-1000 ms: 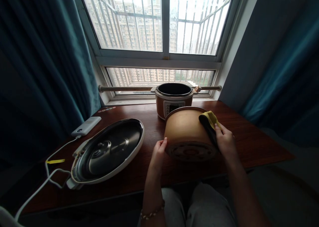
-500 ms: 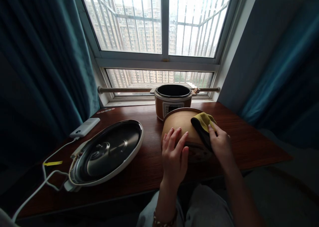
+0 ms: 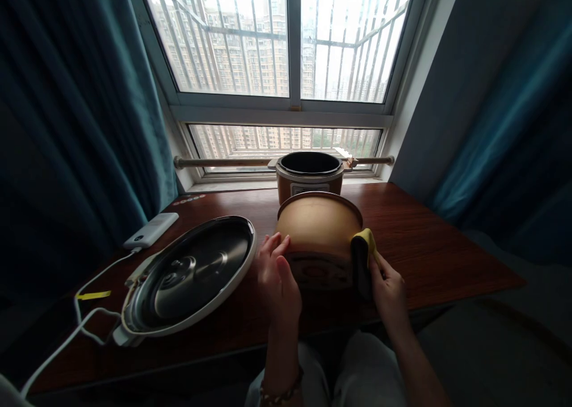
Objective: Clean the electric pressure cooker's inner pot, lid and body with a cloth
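A gold-coloured inner pot [image 3: 319, 222] lies on its side on the wooden table, its base turned toward me and its rim away. My left hand [image 3: 279, 276] rests with fingers stretched against the pot's left side. At the right side of the pot, my right hand [image 3: 388, 285] grips a yellow and black cloth [image 3: 364, 258], which touches the pot wall. Behind the pot stands the cooker body [image 3: 310, 174], uncovered, with a dark interior; the pot hides its lower front.
A large round lid [image 3: 196, 276] lies with its dark inner side up on the left of the table [image 3: 429, 240]. Beyond it are a white power bank [image 3: 152, 230], a white cable [image 3: 100, 268] and a yellow strip [image 3: 93, 295]. The window [image 3: 286, 109] is behind.
The pot has shifted left and rolled, showing more of its base. My left hand has slid left to its side. The cloth has moved down from the top to the right side.
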Available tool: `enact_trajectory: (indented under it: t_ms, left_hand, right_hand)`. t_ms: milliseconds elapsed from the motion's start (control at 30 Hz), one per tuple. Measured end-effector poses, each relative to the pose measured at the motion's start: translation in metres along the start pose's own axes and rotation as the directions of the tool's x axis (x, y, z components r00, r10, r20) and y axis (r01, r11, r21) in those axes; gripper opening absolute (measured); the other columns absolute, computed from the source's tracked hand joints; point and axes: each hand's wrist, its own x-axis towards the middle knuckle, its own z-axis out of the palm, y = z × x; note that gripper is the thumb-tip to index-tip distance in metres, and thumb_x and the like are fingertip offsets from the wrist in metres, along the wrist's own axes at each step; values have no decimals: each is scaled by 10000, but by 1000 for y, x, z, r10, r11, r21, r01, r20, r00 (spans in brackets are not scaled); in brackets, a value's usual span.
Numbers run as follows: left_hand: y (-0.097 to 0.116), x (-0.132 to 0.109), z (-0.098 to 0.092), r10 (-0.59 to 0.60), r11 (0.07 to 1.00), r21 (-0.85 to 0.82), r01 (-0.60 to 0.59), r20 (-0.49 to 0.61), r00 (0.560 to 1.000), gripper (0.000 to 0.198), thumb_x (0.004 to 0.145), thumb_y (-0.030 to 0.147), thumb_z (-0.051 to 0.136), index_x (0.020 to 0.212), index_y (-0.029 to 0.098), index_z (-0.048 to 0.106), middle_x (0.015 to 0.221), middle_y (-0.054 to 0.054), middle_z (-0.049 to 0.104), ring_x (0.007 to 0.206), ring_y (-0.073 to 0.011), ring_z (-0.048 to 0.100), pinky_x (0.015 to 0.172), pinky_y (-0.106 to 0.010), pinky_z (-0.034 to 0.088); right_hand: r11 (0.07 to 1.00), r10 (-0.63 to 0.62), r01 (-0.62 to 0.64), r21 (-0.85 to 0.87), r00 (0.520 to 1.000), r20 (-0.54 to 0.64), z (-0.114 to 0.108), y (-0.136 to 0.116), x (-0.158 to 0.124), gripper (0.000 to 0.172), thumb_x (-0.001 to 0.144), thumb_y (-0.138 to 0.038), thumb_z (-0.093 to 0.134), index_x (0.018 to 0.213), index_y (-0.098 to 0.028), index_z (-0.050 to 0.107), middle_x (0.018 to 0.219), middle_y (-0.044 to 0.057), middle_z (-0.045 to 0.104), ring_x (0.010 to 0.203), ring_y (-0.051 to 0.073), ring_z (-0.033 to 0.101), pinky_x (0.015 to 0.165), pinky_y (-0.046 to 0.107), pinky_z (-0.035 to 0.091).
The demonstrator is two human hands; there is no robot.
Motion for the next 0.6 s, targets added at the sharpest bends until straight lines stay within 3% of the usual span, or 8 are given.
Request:
enact_trajectory:
  t_ms: [100, 200, 333, 400, 467, 533, 600]
  left_hand:
    - [-2, 2, -2, -21, 998, 60, 22, -28, 999, 415, 919, 387, 273, 1090, 182, 591, 1193, -91, 550, 1155, -207, 469, 1016, -382, 322]
    - [-4, 4, -6, -34, 995, 96, 38, -43, 998, 409, 918, 386, 276, 1090, 174, 580, 1183, -100, 556, 1145, -208, 474, 1008, -381, 326]
    - [-5, 4, -8, -53, 995, 83, 54, -18, 998, 393, 915, 389, 286, 1079, 182, 577, 1197, -95, 552, 1138, -204, 483, 1004, -368, 330]
    - [-4, 3, -7, -66, 995, 75, 66, -7, 998, 368, 909, 383, 313, 1089, 190, 570, 1219, -90, 543, 1148, -205, 480, 1002, -354, 332]
    - [-3, 1, -5, -78, 994, 77, 79, -12, 997, 350, 906, 371, 331, 1101, 196, 563, 1240, -86, 533, 1159, -205, 473, 998, -340, 335]
    - [-2, 1, -4, -82, 994, 76, 83, -17, 996, 349, 910, 359, 322, 1094, 196, 569, 1249, -83, 529, 1169, -204, 467, 1003, -332, 330]
    - [0, 1, -3, -70, 995, 66, 71, -21, 997, 363, 915, 349, 303, 1077, 185, 583, 1235, -86, 537, 1168, -201, 470, 1007, -324, 328]
  right_hand:
    - [995, -103, 103, 14, 995, 4, 6, -11, -1, 484, 861, -447, 417, 1208, -140, 559, 1212, 92, 575, 1143, 244, 520, 974, 383, 399]
    - [945, -327, 327, -10, 944, 39, 16, -37, 3, 402, 883, -348, 414, 1219, -174, 550, 1274, 64, 528, 1202, 220, 465, 1031, 398, 347]
    - [792, -587, 609, -55, 782, 210, 30, -81, 20, 335, 885, -248, 421, 1178, -254, 582, 1245, -8, 555, 1245, 208, 407, 1069, 431, 291]
    - [723, -639, 689, -54, 696, 328, 37, -98, 32, 336, 879, -228, 435, 1180, -266, 579, 1221, -17, 573, 1245, 216, 405, 1065, 453, 286]
    - [686, -648, 726, -50, 641, 411, 42, -107, 45, 327, 876, -228, 446, 1168, -266, 587, 1202, -11, 588, 1238, 224, 412, 1053, 467, 294]
    - [691, -643, 722, -29, 633, 431, 44, -107, 57, 301, 875, -246, 458, 1136, -257, 610, 1173, -2, 608, 1216, 217, 438, 1043, 443, 316]
    - [732, -633, 682, 7, 676, 377, 43, -98, 66, 286, 880, -268, 456, 1110, -240, 625, 1153, 5, 619, 1193, 196, 463, 1041, 393, 333]
